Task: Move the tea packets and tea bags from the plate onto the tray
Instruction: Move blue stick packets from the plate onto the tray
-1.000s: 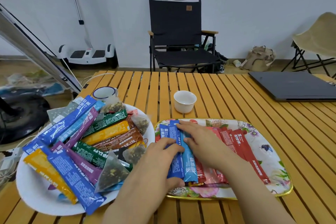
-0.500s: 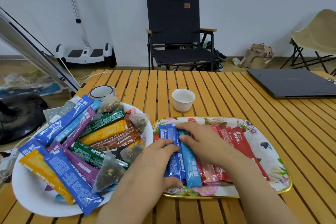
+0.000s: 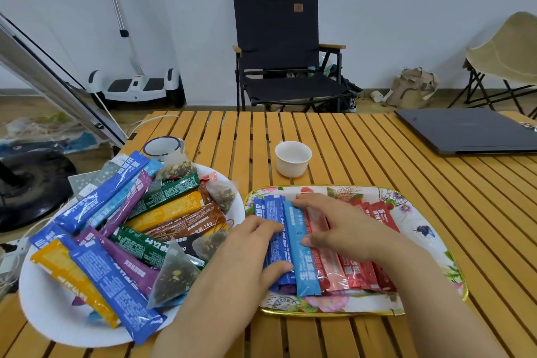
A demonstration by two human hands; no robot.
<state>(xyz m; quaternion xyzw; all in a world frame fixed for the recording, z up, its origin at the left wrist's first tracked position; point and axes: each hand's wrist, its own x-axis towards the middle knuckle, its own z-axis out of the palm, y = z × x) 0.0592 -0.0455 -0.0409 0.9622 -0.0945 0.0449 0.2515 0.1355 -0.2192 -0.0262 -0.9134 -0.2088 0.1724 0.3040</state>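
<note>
- Left hand (image 3: pixel 250 244): fingers and thumb bracket the dark blue packets (image 3: pixel 274 237) at the left end of the row, fingers near mid-length, thumb near the lower ends; the curl looks like a light pinch, apparently to keep these sticks parallel.
- Right hand (image 3: pixel 338 225): fingers reach over the top of the light blue packet (image 3: pixel 302 250) while the thumb presses its right edge; the hold probably nudges it against the blue ones.
- Red and pink packets (image 3: pixel 356 269): lie side by side under and beyond the right hand, sorted by colour, which explains the tidy edge-to-edge packing.
- Tray (image 3: pixel 421 229): floral, gold-rimmed, with bare surface at its right end for more items.
- Plate (image 3: pixel 55 311): white, just left of the tray, heaped with mixed packets and pyramid tea bags (image 3: pixel 171 276); most of the task appears undone.
- White cup (image 3: pixel 293 158): stands beyond the tray, apart from it.
</note>
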